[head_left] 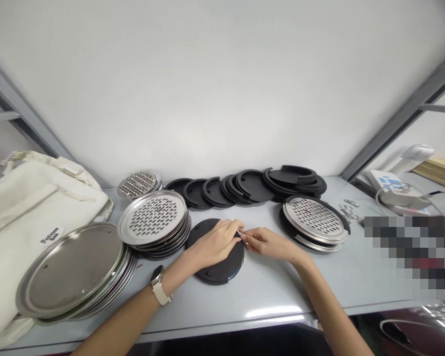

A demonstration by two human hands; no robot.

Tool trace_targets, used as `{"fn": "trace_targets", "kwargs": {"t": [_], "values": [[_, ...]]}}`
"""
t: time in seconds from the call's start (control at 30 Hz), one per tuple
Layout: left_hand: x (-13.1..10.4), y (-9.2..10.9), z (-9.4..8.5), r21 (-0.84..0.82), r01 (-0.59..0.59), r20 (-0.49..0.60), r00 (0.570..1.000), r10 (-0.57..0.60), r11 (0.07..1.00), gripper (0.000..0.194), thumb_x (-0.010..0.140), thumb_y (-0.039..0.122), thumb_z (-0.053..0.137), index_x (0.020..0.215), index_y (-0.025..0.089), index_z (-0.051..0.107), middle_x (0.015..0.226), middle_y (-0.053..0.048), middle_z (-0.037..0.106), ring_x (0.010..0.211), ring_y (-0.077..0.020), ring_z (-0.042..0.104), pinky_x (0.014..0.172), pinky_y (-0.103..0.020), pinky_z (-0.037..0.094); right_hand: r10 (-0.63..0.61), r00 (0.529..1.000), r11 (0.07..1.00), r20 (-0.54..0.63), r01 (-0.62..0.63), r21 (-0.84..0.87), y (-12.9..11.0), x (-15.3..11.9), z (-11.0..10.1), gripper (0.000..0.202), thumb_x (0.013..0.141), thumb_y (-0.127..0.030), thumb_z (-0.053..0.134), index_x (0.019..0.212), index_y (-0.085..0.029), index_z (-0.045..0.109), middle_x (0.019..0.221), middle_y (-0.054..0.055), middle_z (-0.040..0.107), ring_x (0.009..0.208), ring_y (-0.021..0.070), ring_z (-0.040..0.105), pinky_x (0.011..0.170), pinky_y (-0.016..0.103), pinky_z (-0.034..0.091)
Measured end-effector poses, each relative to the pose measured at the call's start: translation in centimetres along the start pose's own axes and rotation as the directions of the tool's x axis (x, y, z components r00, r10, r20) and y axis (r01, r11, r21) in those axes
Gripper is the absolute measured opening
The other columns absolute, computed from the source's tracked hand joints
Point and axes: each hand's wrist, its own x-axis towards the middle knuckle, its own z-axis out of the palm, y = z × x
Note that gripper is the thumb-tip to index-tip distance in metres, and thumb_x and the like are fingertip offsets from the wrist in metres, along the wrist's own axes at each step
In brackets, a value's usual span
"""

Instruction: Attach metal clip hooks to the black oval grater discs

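Observation:
A round black disc (218, 272) lies on the grey table in front of me. My left hand (218, 240) rests over its upper part, fingers pinched at the right edge around a small metal piece (239, 233). From the right, my right hand (261, 242) meets it there, its thumb and finger closed on the same small piece. What exactly the piece is cannot be made out. Left of the disc stands a stack of perforated metal plates (157, 217). Another perforated plate (313, 217) sits on black rings to the right.
Black ring-edged discs (255, 185) line the wall. Plain metal trays (77, 272) are stacked at the left beside a cream bag (40, 202). Small metal rings (348, 210) and a white box (395, 188) lie at the right.

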Motion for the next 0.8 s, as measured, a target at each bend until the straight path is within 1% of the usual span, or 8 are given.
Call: {"fn": "trace_targets", "kwargs": {"t": [0.3,0.43,0.8], "values": [[-0.14,-0.14,0.1,-0.021,0.006,0.004,1.0,-0.005,1.0,0.024,0.095,0.013,0.042,0.117,0.021,0.042,0.114,-0.007,0.055,0.11,-0.0221,0.052,0.094,-0.038,0.044,0.008,1.0,1.0,0.005,-0.008,-0.001,-0.21,-0.06,-0.02,0.045,0.091,-0.051,0.034,0.063,-0.019,0.046,0.055,-0.003,0.044,0.052,0.0107,0.037,0.053,0.024,0.032],[-0.21,-0.23,0.22,-0.016,0.008,-0.009,1.0,-0.008,1.0,0.027,0.095,0.014,0.042,0.122,0.021,0.04,0.117,-0.007,0.052,0.112,-0.0215,0.052,0.097,-0.037,0.044,-0.001,1.0,1.0,0.0,0.001,-0.008,-0.29,-0.13,0.01,0.043,0.092,-0.048,0.034,0.063,-0.019,0.047,0.056,-0.002,0.045,0.053,0.0111,0.038,0.055,0.024,0.033],[-0.22,-0.32,0.3,-0.03,0.012,-0.001,1.0,-0.012,0.999,0.026,0.096,0.014,0.043,0.121,0.021,0.042,0.117,-0.006,0.052,0.11,-0.0203,0.052,0.097,-0.035,0.044,-0.012,1.0,1.0,0.002,0.012,-0.02,-0.57,-0.2,-0.02,0.039,0.092,-0.043,0.034,0.064,-0.019,0.046,0.058,-0.002,0.045,0.054,0.0112,0.038,0.056,0.025,0.033]]}}
